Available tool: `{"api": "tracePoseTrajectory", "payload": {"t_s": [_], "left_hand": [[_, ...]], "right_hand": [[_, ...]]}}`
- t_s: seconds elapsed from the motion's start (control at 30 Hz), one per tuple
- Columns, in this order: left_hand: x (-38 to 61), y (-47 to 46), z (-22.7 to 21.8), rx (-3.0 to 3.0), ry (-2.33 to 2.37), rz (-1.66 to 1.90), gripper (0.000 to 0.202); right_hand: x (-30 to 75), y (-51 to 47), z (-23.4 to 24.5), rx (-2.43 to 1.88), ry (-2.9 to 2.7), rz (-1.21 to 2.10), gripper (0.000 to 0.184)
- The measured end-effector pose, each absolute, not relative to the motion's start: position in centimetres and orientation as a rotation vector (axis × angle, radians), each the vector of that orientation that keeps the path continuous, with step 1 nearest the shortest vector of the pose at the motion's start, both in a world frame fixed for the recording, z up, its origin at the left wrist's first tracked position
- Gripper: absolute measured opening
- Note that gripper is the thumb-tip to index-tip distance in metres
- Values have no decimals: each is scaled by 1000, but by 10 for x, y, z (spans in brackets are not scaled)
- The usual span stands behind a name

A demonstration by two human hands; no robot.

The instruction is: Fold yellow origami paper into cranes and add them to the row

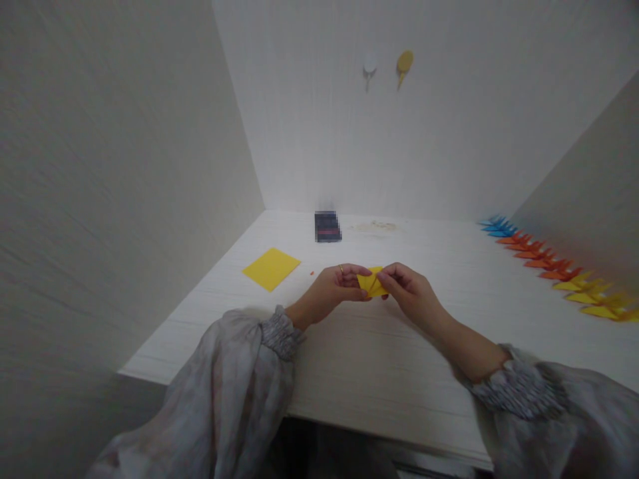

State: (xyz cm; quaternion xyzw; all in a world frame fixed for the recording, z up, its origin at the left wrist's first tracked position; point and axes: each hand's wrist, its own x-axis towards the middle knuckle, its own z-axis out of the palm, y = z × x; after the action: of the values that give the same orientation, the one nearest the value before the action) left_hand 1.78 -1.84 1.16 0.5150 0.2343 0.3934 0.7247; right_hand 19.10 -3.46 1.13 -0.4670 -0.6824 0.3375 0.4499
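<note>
From my remote seat I take the folded yellow paper (370, 283) as clock centre: it sits between both hands, above the desk (379, 372). The left hand (339, 285) pinches it from 9 o'clock, the right hand (407, 287) from 3, thumbs and fingers closed on its edges. Uneven pressure could skew a crease, I judge, and pulling apart could tear it. Out at 9, beyond a tiny orange scrap (312, 273), lies a flat yellow sheet (271, 269); a careless left sleeve (282, 332) could drag or crumple it. From 3 to 2 o'clock runs a row of pointed paper figures (544, 258); a wide right swing could topple several. The dark item (327, 227) near 11 looks safely apart.
</note>
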Motion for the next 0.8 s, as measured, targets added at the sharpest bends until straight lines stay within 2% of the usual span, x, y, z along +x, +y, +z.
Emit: {"api": "tracePoseTrajectory", "payload": {"t_s": [0.43,0.8], "left_hand": [[17,-20,14,1133,533,821,42],[18,-20,15,1085,547,857,41]], "right_hand": [[188,-38,11,-1259,-1665,762,25],[192,-36,16,-1108,-1571,952,22]]}}
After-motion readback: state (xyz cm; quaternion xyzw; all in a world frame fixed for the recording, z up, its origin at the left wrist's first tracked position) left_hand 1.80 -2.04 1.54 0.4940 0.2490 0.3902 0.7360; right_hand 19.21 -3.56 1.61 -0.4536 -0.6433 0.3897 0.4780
